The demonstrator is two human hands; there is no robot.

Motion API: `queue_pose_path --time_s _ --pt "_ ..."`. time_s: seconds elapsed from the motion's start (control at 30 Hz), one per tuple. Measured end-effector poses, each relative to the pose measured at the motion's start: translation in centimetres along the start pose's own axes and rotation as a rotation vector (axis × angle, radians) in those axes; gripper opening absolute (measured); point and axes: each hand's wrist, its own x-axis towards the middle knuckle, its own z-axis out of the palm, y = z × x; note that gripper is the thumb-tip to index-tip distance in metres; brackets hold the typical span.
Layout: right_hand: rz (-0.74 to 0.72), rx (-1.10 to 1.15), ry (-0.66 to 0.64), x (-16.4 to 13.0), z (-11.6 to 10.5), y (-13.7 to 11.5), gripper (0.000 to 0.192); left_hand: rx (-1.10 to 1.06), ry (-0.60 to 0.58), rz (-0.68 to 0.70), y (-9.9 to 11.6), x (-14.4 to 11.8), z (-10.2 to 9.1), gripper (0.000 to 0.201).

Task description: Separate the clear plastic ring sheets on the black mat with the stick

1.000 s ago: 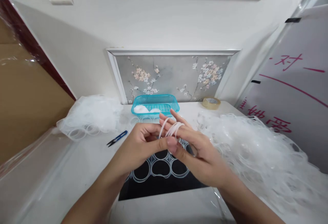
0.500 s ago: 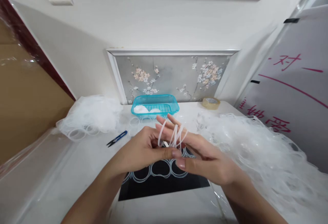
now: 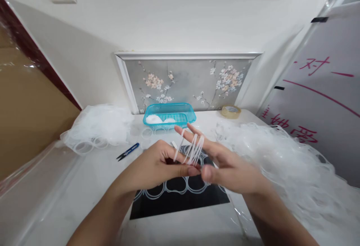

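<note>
Several thin white rings [image 3: 193, 151] are stretched in loops between my two hands, above a black sheet. My left hand [image 3: 161, 161] is closed, with thumb and index finger together at the lower ends of the loops. The upper ends pass round the extended fingers of my right hand [image 3: 222, 159], whose thumb is bent in close to my left thumb tip. Where the rings sit between the fingers is partly hidden. Under the hands, joined clear rings [image 3: 176, 192] lie in a row on the black sheet [image 3: 180, 205].
Blue thread snips [image 3: 128, 151] lie left of my hands. Behind stands a turquoise basket [image 3: 169, 106] with white items inside. A tape roll [image 3: 231, 111] is at the back right. Heaps of clear rings lie on the left [image 3: 98, 129] and right [image 3: 292, 167].
My right hand has shifted slightly right and its fingers are more raised. The loops are bunched closer together around its fingers. My left hand has barely moved.
</note>
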Motion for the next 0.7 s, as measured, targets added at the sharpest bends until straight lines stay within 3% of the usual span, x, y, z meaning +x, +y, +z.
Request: queue_pose_path --time_s 0.1,0.23,0.37,0.53,0.7 --pt "-0.024 0.189 -0.007 0.1 0.5 0.5 0.057 0.030 -0.105 0.104 -0.2 0.6 -0.5 0.020" --pt "-0.090 0.310 -0.036 0.7 1.4 0.8 0.068 0.065 -0.178 0.077 -0.5 1.1 -1.2 0.016" --pt "-0.149 0.198 -0.048 1.1 1.4 0.5 0.072 0.164 -0.127 0.073 -0.7 0.7 -1.9 0.014" --pt "-0.225 -0.069 -0.140 1.6 1.0 -0.4 0.056 0.342 -0.059 0.044 -0.6 -0.7 -2.7 0.018" --pt "-0.230 -0.176 0.011 1.3 1.7 -0.1 0.041 0.518 0.105 0.054 0.2 -2.1 -2.7 0.033"
